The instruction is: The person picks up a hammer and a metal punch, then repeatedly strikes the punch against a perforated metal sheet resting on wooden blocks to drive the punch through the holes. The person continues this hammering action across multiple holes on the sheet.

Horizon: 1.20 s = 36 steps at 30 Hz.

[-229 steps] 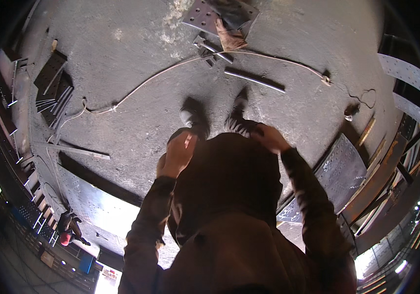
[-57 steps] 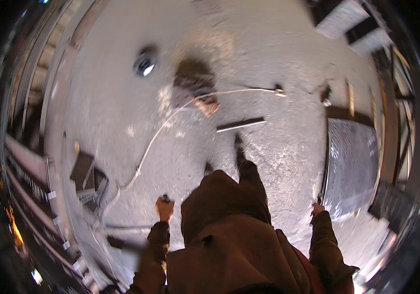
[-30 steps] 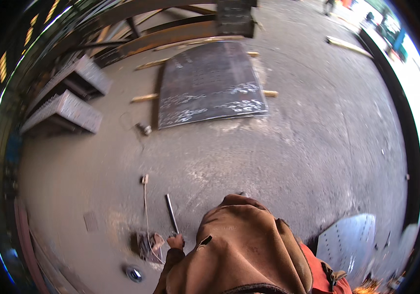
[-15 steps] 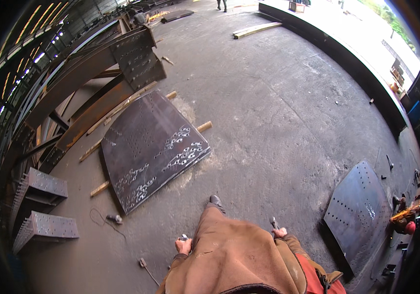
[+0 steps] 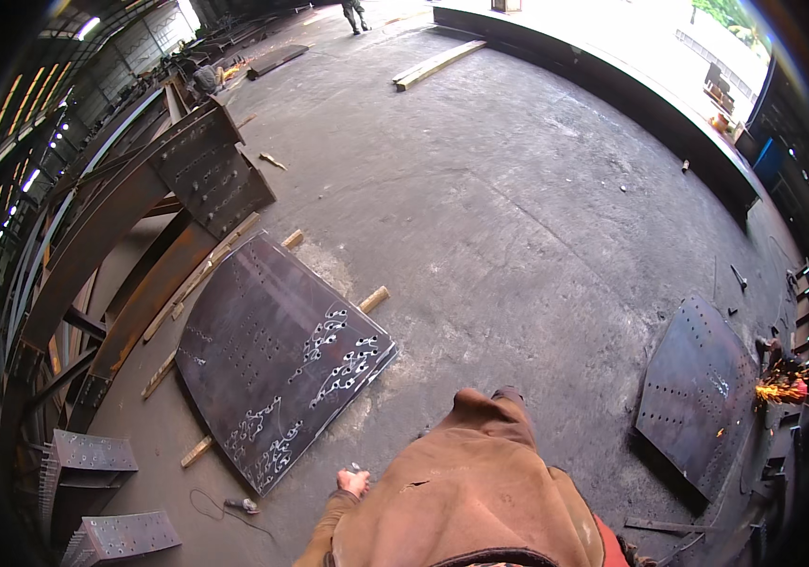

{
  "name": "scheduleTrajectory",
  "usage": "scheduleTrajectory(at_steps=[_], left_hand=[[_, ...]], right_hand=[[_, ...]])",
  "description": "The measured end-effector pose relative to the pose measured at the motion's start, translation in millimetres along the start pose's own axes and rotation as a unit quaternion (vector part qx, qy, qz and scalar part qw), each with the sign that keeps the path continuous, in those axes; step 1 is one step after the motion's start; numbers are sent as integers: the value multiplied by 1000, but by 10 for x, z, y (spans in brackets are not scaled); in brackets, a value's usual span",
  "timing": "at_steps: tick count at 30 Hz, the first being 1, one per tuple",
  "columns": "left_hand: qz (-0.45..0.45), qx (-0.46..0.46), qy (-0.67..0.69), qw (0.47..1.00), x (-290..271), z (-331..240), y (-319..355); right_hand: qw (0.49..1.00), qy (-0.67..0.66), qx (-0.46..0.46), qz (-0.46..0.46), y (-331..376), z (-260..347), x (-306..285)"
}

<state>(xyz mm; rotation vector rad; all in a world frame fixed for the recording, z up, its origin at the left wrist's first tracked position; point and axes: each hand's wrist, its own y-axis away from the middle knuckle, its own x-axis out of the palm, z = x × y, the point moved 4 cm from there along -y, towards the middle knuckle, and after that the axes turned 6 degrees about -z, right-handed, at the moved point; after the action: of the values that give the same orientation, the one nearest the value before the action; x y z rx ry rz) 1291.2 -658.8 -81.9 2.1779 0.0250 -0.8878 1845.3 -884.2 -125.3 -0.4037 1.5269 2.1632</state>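
My left hand [image 5: 354, 482] is low beside the brown leather apron [image 5: 461, 482], with its fingers curled. A small pale bit shows at the fingers, too small to name. My right hand is out of sight behind the apron. Ahead on the left lies a dark steel plate [image 5: 244, 331] with many drilled holes, several ringed in white marks. It rests on wooden battens [image 5: 374, 300]. One dark shoe [image 5: 508, 392] shows beyond the apron's edge.
A corded power tool [image 5: 242, 506] lies on the floor at left, near drilled steel brackets [image 5: 93, 452]. Rusty beams [image 5: 168, 293] stand at far left. Another drilled plate [image 5: 692, 397] lies right, beside sparks [image 5: 782, 389] and a worker. A person [image 5: 354, 14] stands far off.
The view has shifted as I step forward; the marked plate now sits lower in view. My right hand, which held a metal tool, has gone from sight. My left hand stays beside the apron.
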Motion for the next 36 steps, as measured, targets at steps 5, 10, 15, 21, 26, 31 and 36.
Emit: scheduleTrajectory(at_steps=[5,10,15,21,26,31,36], left_hand=[[-60,-65,89,992,80,-1185,-764],[-93,-23,118,988,490,-2208,-1137],[-84,4,139,987,966,-3291,-802],[-165,101,89,977,1917,-2923,-1490],[-142,-47,-29,988,2091,-2398,-1554],[-91,-29,-66,993,2199,-2620,-1530],[-74,116,-145,980,2193,-3366,-1942]], right_hand=[[1000,9,11,0,-487,542,-145],[997,66,18,27,-1174,1128,-414],[995,92,-3,46,-2128,2126,-1022],[1000,10,-7,13,-3548,3630,-2200],[982,-49,-141,-113,-3234,5584,-2429],[976,-72,-202,-47,-2685,7026,-1948],[975,121,-180,57,-2726,7846,-1227]])
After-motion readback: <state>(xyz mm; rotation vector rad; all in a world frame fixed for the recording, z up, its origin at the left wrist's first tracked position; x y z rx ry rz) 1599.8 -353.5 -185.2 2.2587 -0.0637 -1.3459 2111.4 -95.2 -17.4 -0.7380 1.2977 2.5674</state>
